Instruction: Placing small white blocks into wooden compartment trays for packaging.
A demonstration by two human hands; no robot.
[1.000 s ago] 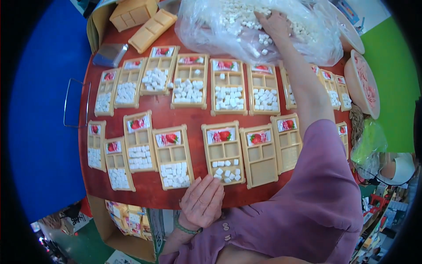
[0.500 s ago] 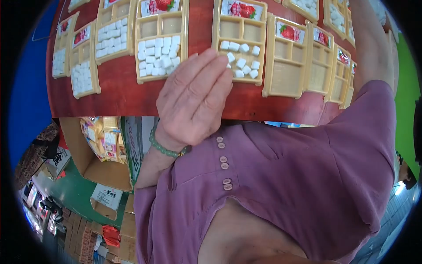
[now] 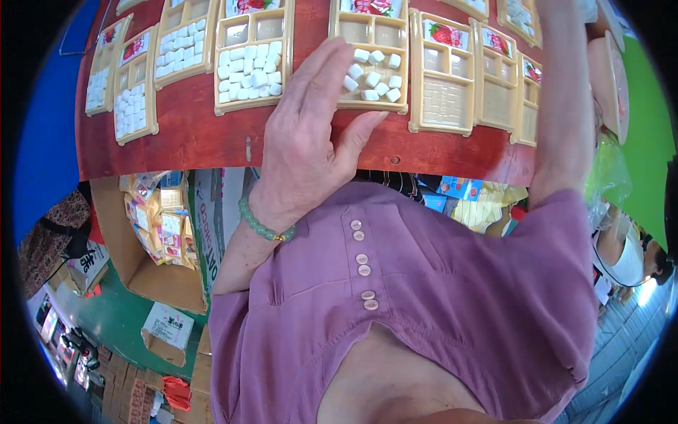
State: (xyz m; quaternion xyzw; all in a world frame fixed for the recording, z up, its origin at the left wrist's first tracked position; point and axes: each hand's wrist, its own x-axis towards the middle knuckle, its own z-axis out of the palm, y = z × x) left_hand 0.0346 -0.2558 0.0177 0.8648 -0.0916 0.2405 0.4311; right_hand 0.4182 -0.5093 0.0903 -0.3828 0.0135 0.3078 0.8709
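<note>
My left hand [image 3: 304,134], wearing a green bead bracelet [image 3: 265,225], lies over the left edge of a cream compartment tray [image 3: 372,107]. Its fingers are stretched out and its thumb stands apart; I see nothing in its grasp. Loose small white pillow-shaped pieces [image 3: 382,89] lie in that tray's large compartment, some beside the fingertips. A sachet with strawberry pictures [image 3: 374,7] sits in the top compartment. Left of the hand is a tray [image 3: 219,74] with its large compartment densely filled with white pieces. My blurred right forearm [image 3: 563,99] reaches past the upper edge, with the hand out of sight.
More trays with white pieces [image 3: 181,51] stand at the left of the red table [image 3: 191,141]. On the right, trays [image 3: 443,99] hold sachets but no white pieces. Below the table edge, a cardboard box [image 3: 141,272] contains packs. Another person [image 3: 625,254] is at the far right.
My left thumb has spread away from the fingers. White pieces beside the hand have shifted. My right forearm appears farther left and more blurred, and the whole view has shifted slightly.
</note>
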